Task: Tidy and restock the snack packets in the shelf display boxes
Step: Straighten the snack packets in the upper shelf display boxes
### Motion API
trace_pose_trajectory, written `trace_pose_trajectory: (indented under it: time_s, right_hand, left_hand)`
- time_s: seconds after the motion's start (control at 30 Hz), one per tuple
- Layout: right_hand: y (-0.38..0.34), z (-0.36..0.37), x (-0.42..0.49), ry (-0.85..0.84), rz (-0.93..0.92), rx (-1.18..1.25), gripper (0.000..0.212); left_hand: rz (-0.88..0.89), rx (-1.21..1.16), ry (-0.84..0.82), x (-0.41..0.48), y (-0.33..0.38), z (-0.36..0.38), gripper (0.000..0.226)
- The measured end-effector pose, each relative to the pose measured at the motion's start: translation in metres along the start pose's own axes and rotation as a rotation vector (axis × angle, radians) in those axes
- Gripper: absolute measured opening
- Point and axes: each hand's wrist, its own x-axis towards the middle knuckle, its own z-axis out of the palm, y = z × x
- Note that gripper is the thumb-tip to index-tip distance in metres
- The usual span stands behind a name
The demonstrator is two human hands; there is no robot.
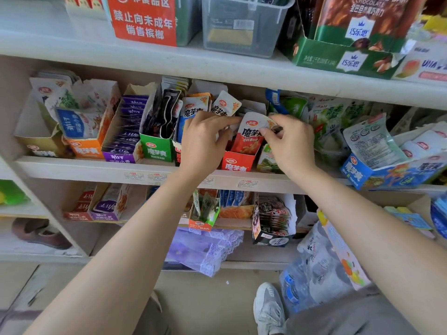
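Head view | red packet (249, 139) stands upright in red box (236, 163) | left hand (203, 139) fingers pinch packet's edge | right hand (291, 143) fingers clamped on its top corner

Left hand (205, 139) beside right hand (290, 143) (both curled), arms outstretched.

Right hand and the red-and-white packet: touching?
Touching. The head view shows the right hand pinching the top corner of the red-and-white packet.

Small shop, snack section. Tiered white shelves (72, 166) crammed with open cardboard display boxes (157, 151) of snack packets (246, 141); price labels (248, 183) along shelf edge; red notice sign (142, 20) far left.
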Motion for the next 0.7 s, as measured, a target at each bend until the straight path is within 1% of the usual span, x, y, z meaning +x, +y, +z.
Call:
trace_pose_trajectory:
  time_s: [0.07, 0.17, 0.23, 0.27, 0.3, 0.37, 0.43, 0.47, 0.53, 0.57, 0.6, 0.63, 0.7]
  right_hand:
    - [-0.003, 0.003, 0.004, -0.054, -0.004, -0.115, 0.025]
    - [-0.011, 0.006, 0.008, -0.15, -0.007, -0.316, 0.034]
    - [-0.014, 0.006, 0.008, -0.186, -0.033, -0.379, 0.042]
    - [-0.014, 0.006, 0.007, -0.199, -0.042, -0.368, 0.045]
    - [-0.012, 0.006, 0.006, -0.211, -0.044, -0.336, 0.05]
    - [-0.007, 0.005, -0.001, -0.243, -0.023, -0.224, 0.066]
    - [-0.005, 0.0, -0.016, -0.226, -0.003, -0.041, 0.079]
    - [-0.005, -0.003, -0.026, -0.191, -0.009, 0.052, 0.079]
    - [-0.005, -0.006, -0.048, -0.065, -0.037, 0.168, 0.063]
    - [-0.005, -0.005, -0.058, -0.003, -0.016, 0.192, 0.052]
    - [-0.005, -0.002, -0.065, 0.023, 0.053, 0.209, 0.044]
    - [-0.006, 0.003, -0.069, 0.007, 0.151, 0.236, 0.042]
    - [-0.007, 0.014, -0.071, -0.103, 0.337, 0.321, 0.048]
  left_hand:
    - [-0.02, -0.012, 0.013, -0.005, -0.004, -0.003, 0.032]
    - [-0.027, 0.036, 0.072, -0.013, -0.007, -0.007, 0.026]
    - [0.02, 0.053, 0.089, -0.016, -0.004, -0.008, 0.028]
    - [0.057, 0.054, 0.066, -0.017, -0.001, -0.008, 0.033]
    - [0.095, 0.06, 0.025, -0.019, 0.001, -0.007, 0.038]
    - [0.149, 0.115, -0.056, -0.023, 0.005, -0.005, 0.049]
    - [0.16, 0.19, -0.108, -0.025, 0.004, -0.002, 0.06]
    - [0.16, 0.218, -0.122, -0.025, 0.003, -0.003, 0.065]
    - [0.16, 0.22, -0.139, -0.025, 0.002, -0.005, 0.069]
    - [0.161, 0.197, -0.147, -0.025, 0.001, -0.006, 0.068]
    - [0.164, 0.171, -0.148, -0.026, 0.0, -0.009, 0.066]
    - [0.164, 0.151, -0.132, -0.027, -0.001, -0.013, 0.063]
    - [0.129, 0.13, -0.036, -0.034, -0.001, -0.022, 0.053]
